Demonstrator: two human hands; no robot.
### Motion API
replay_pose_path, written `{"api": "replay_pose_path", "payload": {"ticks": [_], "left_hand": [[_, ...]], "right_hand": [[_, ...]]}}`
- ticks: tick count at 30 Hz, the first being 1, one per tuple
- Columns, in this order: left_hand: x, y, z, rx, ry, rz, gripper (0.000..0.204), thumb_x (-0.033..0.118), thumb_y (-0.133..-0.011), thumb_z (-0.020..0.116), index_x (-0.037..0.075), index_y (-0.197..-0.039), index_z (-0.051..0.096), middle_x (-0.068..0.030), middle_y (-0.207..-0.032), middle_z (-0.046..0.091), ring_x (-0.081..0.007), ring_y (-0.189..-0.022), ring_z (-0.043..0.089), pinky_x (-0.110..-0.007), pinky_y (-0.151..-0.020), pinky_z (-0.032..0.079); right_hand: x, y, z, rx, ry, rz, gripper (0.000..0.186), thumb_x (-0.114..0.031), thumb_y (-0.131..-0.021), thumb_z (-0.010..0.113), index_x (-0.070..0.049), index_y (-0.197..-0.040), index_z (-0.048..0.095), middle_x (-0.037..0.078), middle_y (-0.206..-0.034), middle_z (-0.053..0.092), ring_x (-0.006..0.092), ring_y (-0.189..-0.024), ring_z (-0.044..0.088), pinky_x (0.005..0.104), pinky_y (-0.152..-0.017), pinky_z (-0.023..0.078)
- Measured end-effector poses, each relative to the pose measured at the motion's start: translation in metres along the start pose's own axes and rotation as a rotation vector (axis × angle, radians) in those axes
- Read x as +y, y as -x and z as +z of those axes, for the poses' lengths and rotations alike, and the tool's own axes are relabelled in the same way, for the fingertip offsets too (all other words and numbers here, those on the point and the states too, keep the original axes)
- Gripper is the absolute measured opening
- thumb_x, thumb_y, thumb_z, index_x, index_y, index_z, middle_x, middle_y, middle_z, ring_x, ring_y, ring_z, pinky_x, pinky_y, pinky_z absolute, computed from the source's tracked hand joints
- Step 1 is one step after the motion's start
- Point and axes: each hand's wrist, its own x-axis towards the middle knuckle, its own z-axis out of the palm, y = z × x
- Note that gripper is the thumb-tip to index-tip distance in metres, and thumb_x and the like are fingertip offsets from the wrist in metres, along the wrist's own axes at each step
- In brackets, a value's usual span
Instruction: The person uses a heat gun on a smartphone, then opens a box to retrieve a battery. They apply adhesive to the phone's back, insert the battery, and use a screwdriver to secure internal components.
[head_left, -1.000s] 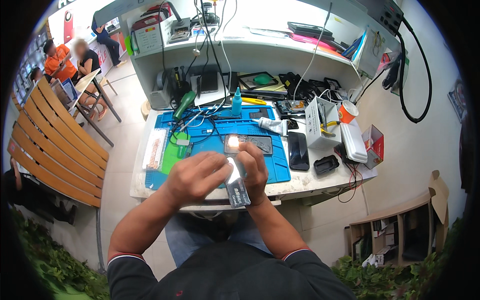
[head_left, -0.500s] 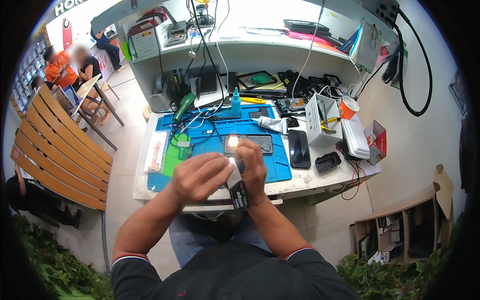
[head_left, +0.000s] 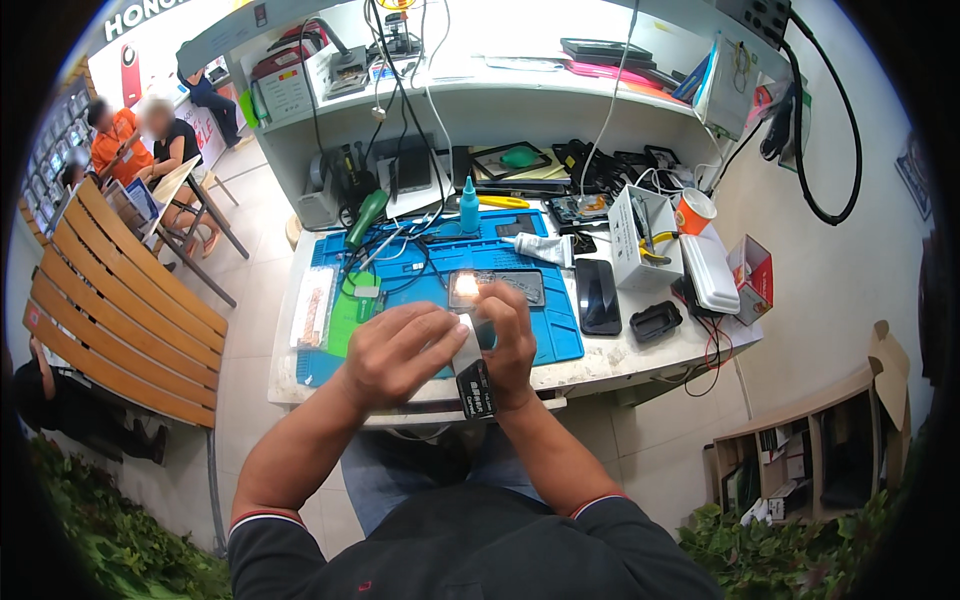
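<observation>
Above the front edge of the bench, my hands are close together around a flat pale strip with a black printed lower end (head_left: 476, 390). My right hand (head_left: 513, 340) grips it with bent fingers. My left hand (head_left: 405, 350) pinches at its pale upper end; whatever lies between those fingertips is too small to name. Just beyond them, an opened phone (head_left: 520, 287) lies on the blue work mat (head_left: 553, 330), with a bright glare at its left end. A dark phone (head_left: 598, 297) rests to the right of the mat.
A blue bottle (head_left: 470, 208), a white tube (head_left: 545, 249) and a green-handled screwdriver (head_left: 369, 217) sit behind the hands among tangled cables. To the right are a white box with pliers (head_left: 645, 240), an orange cup (head_left: 695, 211) and a black tray (head_left: 656, 321). Seated people are at far left.
Both hands stay almost in place, still around the strip. The strip's black end has tilted slightly, and the whole view has shifted a little.
</observation>
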Motion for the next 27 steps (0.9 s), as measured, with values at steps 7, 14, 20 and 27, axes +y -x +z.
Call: {"api": "replay_pose_path", "payload": {"ticks": [7, 14, 20, 27], "left_hand": [[0.0001, 0.0007, -0.0004, -0.014, 0.004, -0.004, 0.035, 0.008, -0.078, 0.079, 0.005, -0.113, 0.081, -0.0102, -0.103, 0.078, -0.0284, -0.092, 0.079, -0.038, -0.078, 0.067], [0.002, -0.0055, 0.0016, -0.013, 0.019, -0.001, 0.034, 0.005, -0.079, 0.08, 0.005, -0.113, 0.082, -0.011, -0.103, 0.079, -0.0287, -0.09, 0.079, -0.038, -0.075, 0.066], [0.0011, -0.0048, 0.0038, -0.008, 0.006, 0.008, 0.033, 0.008, -0.078, 0.081, 0.005, -0.111, 0.083, -0.0099, -0.103, 0.079, -0.0276, -0.091, 0.079, -0.038, -0.076, 0.065], [-0.0035, -0.0032, 0.0063, -0.003, -0.007, 0.054, 0.034, 0.01, -0.078, 0.082, 0.006, -0.112, 0.084, -0.01, -0.106, 0.08, -0.0279, -0.092, 0.079, -0.038, -0.077, 0.066]], "right_hand": [[0.0004, 0.0062, -0.0027, 0.033, -0.023, 0.02, 0.049, -0.009, -0.086, 0.091, -0.004, -0.122, 0.06, 0.022, -0.127, 0.075, 0.0419, -0.115, 0.077, 0.0461, -0.098, 0.063], [0.0014, 0.0068, -0.0013, 0.074, -0.027, 0.038, 0.051, -0.015, -0.086, 0.094, -0.004, -0.121, 0.059, 0.023, -0.127, 0.077, 0.0404, -0.114, 0.079, 0.0445, -0.097, 0.065], [0.0028, 0.0032, -0.0011, 0.026, 0.058, 0.007, 0.053, -0.019, -0.085, 0.094, -0.005, -0.119, 0.056, 0.021, -0.12, 0.076, 0.04, -0.107, 0.079, 0.044, -0.092, 0.066], [0.0022, -0.0001, 0.0003, 0.006, 0.053, 0.058, 0.053, -0.02, -0.085, 0.093, -0.005, -0.118, 0.055, 0.018, -0.115, 0.075, 0.0385, -0.099, 0.078, 0.0421, -0.085, 0.064]]}}
